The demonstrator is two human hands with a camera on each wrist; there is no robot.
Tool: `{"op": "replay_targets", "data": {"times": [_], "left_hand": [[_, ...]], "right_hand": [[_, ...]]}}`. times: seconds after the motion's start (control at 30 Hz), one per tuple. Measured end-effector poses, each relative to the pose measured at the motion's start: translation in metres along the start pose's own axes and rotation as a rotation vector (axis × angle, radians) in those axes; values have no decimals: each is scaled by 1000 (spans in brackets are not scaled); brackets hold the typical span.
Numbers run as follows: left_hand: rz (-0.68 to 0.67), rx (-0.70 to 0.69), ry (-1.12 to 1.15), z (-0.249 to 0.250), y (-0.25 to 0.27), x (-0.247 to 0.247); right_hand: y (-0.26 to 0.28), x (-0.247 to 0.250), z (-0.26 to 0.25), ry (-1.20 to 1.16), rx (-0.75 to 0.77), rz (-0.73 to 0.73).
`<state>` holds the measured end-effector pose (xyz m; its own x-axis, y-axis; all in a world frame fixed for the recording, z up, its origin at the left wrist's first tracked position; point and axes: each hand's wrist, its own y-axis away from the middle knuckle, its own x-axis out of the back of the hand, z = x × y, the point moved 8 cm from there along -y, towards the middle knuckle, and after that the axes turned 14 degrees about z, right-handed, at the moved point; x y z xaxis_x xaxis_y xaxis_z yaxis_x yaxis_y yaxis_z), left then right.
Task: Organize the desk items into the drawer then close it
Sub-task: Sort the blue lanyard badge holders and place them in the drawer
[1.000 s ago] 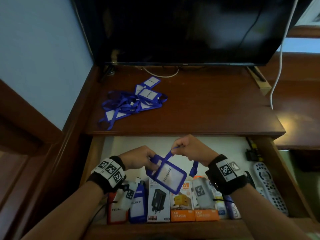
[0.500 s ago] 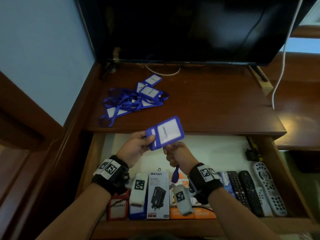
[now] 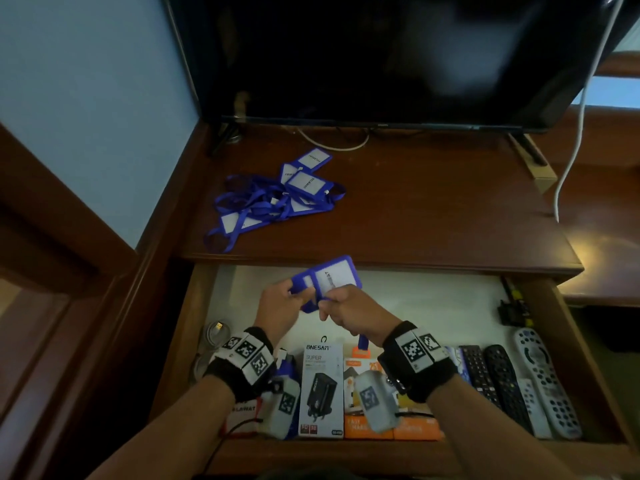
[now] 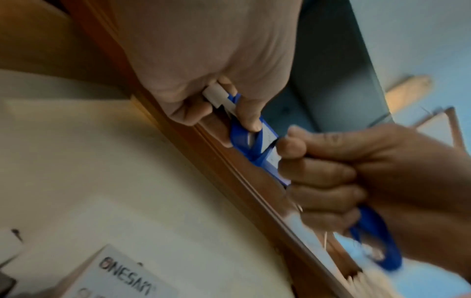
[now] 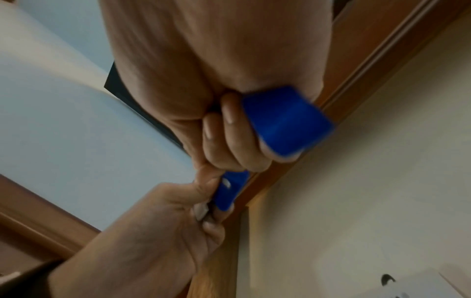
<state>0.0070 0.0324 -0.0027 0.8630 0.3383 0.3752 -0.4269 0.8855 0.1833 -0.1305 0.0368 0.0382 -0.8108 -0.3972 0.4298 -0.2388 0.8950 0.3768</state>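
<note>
Both hands hold one blue badge holder with a white card above the open drawer. My left hand pinches its left end, the fingers curled over the blue strap and clip. My right hand grips the blue lanyard, which loops out below the fist and wraps round the holder. A pile of further blue badge holders with lanyards lies on the desk top at the left.
The drawer's front row holds a red badge holder, charger boxes, orange boxes and several remotes. A cable coil lies at its left. A television stands at the desk's back, a white cable at the right.
The badge holder rose from low over the drawer to the desk edge and turned flat. My right hand dropped below it with the lanyard, then came up against the holder's underside.
</note>
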Motion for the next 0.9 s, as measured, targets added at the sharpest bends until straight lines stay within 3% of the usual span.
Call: {"op": "replay_targets", "data": {"times": [0.1,0.23,0.37,0.47,0.53,0.67,0.8,0.9], "left_hand": [[-108,-170,-140,4,11,-9],[-204,-254,-326,-2,16,-14],[-452,-380,-512,3,25,-22],[-603,-415,-612,12,27,-23],[-672,-319,-517,15,24,-18],[-764,-13,-6,24,26,-7],[-662,70,397,30,20,-8],[-503,112,594,30,13,-7]], "right_hand": [[4,3,-10,48,60,-20],[1,5,-8,80,86,-28],[-4,6,0,174,120,-50],[-4,7,1,94,114,-72],[-2,10,-2,32,124,-78],[-2,19,-4,-184,96,-49],[-6,24,-6,-378,91,19],[-7,21,-3,-488,120,70]]}}
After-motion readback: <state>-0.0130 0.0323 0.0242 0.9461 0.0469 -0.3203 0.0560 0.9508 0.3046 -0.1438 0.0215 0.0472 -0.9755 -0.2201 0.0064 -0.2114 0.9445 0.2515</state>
